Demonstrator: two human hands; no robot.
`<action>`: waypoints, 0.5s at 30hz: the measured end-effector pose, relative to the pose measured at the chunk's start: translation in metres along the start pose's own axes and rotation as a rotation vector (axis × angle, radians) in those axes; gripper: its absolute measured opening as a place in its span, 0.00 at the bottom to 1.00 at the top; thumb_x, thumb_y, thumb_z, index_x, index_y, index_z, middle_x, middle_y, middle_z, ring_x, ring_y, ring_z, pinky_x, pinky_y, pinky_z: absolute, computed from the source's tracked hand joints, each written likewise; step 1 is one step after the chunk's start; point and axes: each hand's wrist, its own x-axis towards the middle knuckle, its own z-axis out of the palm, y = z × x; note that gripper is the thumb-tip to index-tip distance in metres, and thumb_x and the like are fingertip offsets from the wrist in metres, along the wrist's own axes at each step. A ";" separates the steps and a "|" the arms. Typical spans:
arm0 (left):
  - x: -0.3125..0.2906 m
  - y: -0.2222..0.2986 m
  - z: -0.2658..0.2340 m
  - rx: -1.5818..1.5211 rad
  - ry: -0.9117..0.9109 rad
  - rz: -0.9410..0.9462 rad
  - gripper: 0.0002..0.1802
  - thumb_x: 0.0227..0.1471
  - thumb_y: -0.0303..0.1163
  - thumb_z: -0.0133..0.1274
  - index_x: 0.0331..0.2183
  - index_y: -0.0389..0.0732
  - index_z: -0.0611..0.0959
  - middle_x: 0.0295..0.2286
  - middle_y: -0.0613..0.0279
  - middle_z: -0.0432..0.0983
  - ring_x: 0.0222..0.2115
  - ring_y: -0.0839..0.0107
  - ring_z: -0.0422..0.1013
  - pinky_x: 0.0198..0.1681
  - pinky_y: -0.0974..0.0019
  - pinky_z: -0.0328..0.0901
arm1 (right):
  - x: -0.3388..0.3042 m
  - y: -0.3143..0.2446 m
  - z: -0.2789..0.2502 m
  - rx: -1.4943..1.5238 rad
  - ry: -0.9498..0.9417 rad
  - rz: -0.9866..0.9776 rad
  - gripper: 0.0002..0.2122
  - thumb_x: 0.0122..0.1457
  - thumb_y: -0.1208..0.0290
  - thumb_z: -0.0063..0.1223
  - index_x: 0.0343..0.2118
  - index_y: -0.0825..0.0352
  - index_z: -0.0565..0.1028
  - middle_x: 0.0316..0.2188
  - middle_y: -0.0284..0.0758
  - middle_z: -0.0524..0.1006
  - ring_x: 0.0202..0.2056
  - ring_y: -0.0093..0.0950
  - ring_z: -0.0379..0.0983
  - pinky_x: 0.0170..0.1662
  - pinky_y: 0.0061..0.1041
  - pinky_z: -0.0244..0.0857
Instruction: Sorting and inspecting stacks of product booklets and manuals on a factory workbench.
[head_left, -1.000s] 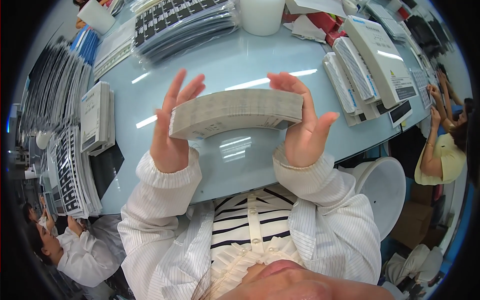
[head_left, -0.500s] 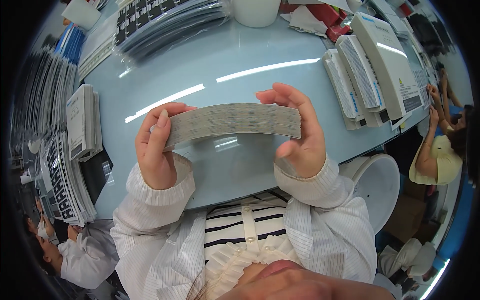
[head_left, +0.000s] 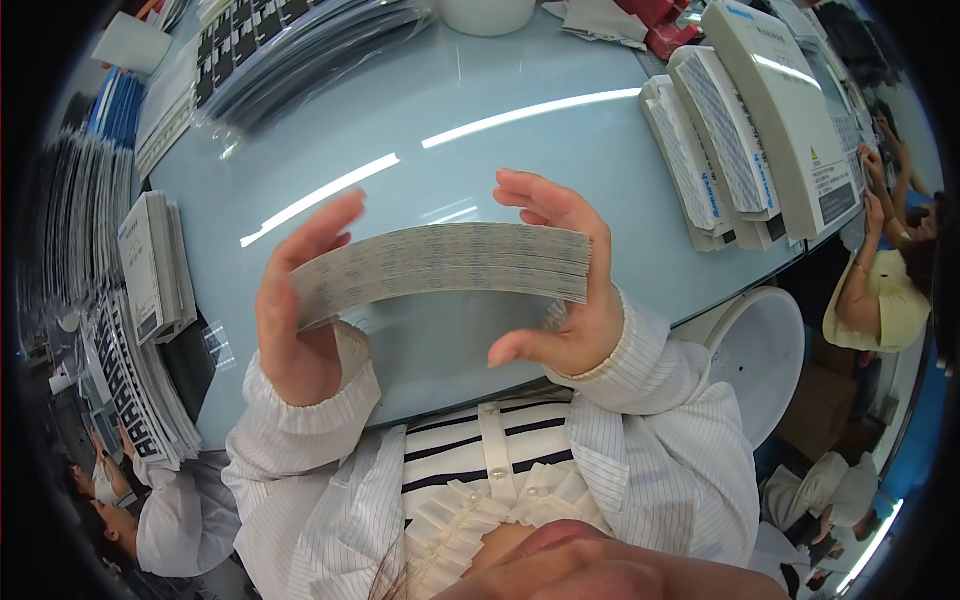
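Note:
Between my palms sits a thick stack of thin sheets (head_left: 445, 262), seen along its pale grey edges with faint bluish marks. It bows upward in the middle, over the pale blue table (head_left: 430, 190). My left hand (head_left: 290, 315) presses the left end with its palm, its fingers stretched forward and slightly blurred. At the other end, my right hand (head_left: 585, 325) bears against the stack with palm and finger bases. Its fingertips reach past the far side, and the thumb points inward below the near side. Both hands keep the stack up between them.
Plastic-wrapped sheets (head_left: 310, 60) and a white round container (head_left: 487, 14) stand at the back. White booklet piles (head_left: 690, 165) lie right, more booklets (head_left: 155, 265) left. A white bin (head_left: 757, 360) is beside the table's right edge. Other people (head_left: 870, 290) sit at both sides.
My left thumb and fingers have come off their grip around the stack's end and stretched out. My right thumb has swung inward and nearer me. The stack has shifted slightly left and nearer.

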 end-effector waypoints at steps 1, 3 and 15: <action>0.002 0.003 0.002 0.044 -0.034 0.018 0.41 0.51 0.61 0.33 0.56 0.39 0.56 0.53 0.43 0.56 0.56 0.54 0.50 0.59 0.54 0.39 | 0.000 -0.001 -0.001 0.033 -0.027 0.031 0.50 0.35 0.53 0.68 0.57 0.68 0.45 0.56 0.48 0.52 0.55 0.40 0.55 0.55 0.38 0.49; 0.003 0.003 0.004 0.037 0.011 0.067 0.47 0.47 0.65 0.32 0.58 0.40 0.49 0.56 0.43 0.46 0.59 0.55 0.41 0.59 0.54 0.31 | 0.001 -0.004 -0.004 0.068 -0.052 0.062 0.55 0.32 0.52 0.70 0.58 0.68 0.43 0.58 0.47 0.50 0.57 0.42 0.51 0.56 0.42 0.45; 0.006 0.001 0.025 -0.102 0.126 0.234 0.54 0.42 0.69 0.36 0.58 0.39 0.44 0.56 0.39 0.41 0.59 0.53 0.36 0.59 0.52 0.29 | 0.006 -0.010 -0.001 0.052 0.053 0.069 0.55 0.33 0.55 0.70 0.59 0.68 0.41 0.59 0.45 0.48 0.59 0.40 0.47 0.57 0.43 0.43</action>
